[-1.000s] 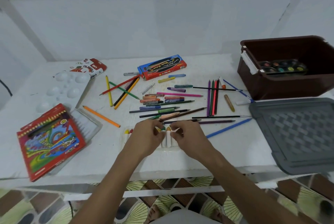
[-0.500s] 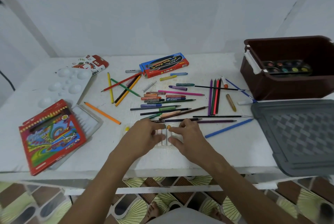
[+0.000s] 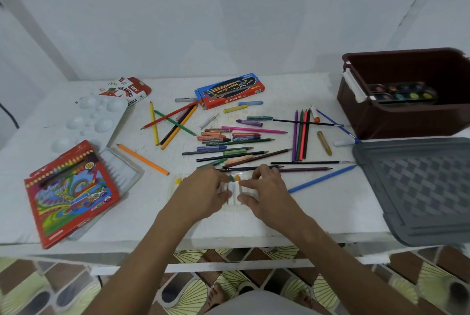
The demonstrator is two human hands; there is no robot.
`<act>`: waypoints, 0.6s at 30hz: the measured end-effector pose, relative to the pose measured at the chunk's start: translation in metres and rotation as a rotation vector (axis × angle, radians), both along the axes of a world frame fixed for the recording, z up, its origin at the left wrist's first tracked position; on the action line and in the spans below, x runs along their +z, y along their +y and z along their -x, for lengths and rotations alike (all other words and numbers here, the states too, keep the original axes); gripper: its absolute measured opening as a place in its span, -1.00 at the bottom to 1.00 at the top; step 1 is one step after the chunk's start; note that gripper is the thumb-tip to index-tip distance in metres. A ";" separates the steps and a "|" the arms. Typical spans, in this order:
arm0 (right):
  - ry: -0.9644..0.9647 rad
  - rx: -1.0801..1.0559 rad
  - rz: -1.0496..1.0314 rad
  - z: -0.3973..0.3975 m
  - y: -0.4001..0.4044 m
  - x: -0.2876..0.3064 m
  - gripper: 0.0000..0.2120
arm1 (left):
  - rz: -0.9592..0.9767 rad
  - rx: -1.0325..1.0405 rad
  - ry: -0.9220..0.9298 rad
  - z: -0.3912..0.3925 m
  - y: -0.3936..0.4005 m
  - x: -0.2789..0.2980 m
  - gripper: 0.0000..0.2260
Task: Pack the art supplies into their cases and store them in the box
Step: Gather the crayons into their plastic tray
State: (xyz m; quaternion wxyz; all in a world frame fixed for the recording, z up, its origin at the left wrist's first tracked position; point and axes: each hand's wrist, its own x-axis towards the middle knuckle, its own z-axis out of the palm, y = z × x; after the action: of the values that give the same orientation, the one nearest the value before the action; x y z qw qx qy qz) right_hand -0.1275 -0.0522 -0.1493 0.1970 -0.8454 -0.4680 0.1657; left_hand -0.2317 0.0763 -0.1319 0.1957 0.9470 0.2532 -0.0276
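White, chalky tabletop [image 3: 318,213] against a pale wall, and both hands are down at its near edge. Left hand [image 3: 203,191] and right hand [image 3: 269,194] face each other, fingers curled, pinching the sides of a clear ribbed plastic tray [image 3: 234,194] of white-wrapped oil pastels; green and orange waxy tips poke out between the two hands. Just beyond the knuckles lies the loose heap of pencils and crayons [image 3: 229,144], slim hexagonal sticks crossing stubby paper-sleeved ones. A blue pencil [image 3: 321,179] slants away right of the right hand. Far right, the dark brown plastic box [image 3: 396,121] stands open with a round-panned watercolour set [image 3: 401,93] inside, its grey basket-weave lid [image 3: 417,187] lying flat nearer the edge. Left of the left hand sits a glossy red cardboard pencil case [image 3: 71,195] over a clear grooved insert [image 3: 122,169], with a white dimpled palette [image 3: 86,121] beyond it. Farther back rest the oil pastels sleeve [image 3: 127,91] and a blue-and-red carton [image 3: 230,89].
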 end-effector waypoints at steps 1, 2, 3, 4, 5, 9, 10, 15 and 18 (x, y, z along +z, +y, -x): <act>0.020 0.002 -0.004 -0.001 -0.001 0.000 -0.59 | 0.022 -0.002 0.011 -0.001 0.001 0.002 -0.68; 0.051 0.000 -0.010 -0.003 -0.002 0.000 -0.59 | 0.045 -0.006 0.021 -0.001 0.003 0.005 -0.69; 0.087 -0.004 -0.023 -0.005 -0.003 0.000 -0.59 | 0.062 -0.012 0.028 -0.003 0.005 0.007 -0.70; 0.113 -0.007 -0.046 -0.008 -0.005 0.001 -0.59 | 0.074 -0.013 0.030 -0.004 0.008 0.010 -0.69; 0.125 -0.015 -0.077 -0.011 -0.008 0.002 -0.60 | 0.080 -0.008 0.030 -0.005 0.010 0.012 -0.69; 0.119 -0.096 -0.167 -0.037 -0.025 0.010 -0.67 | 0.074 0.006 0.006 -0.014 0.016 0.023 -0.68; 0.114 -0.128 -0.182 -0.045 -0.031 0.013 -0.68 | 0.068 0.001 -0.006 -0.018 0.016 0.025 -0.69; 0.112 -0.202 -0.255 -0.065 -0.048 0.024 -0.75 | 0.079 -0.053 0.048 -0.032 0.020 0.032 -0.75; 0.111 -0.071 -0.227 -0.045 -0.039 0.022 -0.75 | 0.106 -0.088 0.112 -0.028 0.021 0.025 -0.76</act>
State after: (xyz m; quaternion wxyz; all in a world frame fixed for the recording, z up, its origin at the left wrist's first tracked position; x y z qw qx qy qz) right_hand -0.0824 -0.0909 -0.1275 0.3227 -0.8233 -0.4418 0.1512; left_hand -0.2040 0.0978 -0.1073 0.2298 0.9425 0.2200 -0.1026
